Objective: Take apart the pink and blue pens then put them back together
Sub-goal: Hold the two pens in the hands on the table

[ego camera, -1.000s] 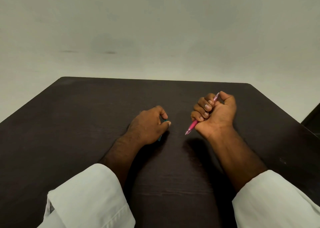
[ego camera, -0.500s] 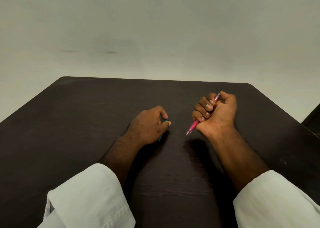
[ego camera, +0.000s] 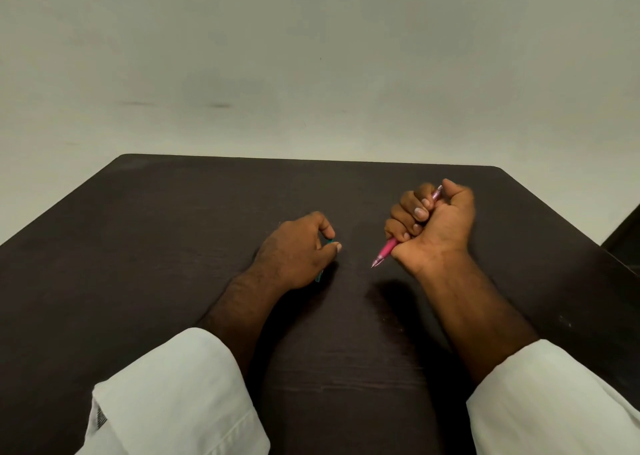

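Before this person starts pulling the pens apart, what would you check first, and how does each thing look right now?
1. Pink pen firmly held: ok. The right hand is a closed fist around it, tip pointing down toward the table.
2. Blue pen secured: ok. The left hand covers it low on the table; only small teal bits show.
3. Pink pen in one piece: cannot tell, its middle is hidden in the fist.
4. Blue pen in one piece: cannot tell, mostly hidden.
5. A free hand for twisting: not ok, each hand holds a pen.
6. Loose parts on the table: none seen, ok.
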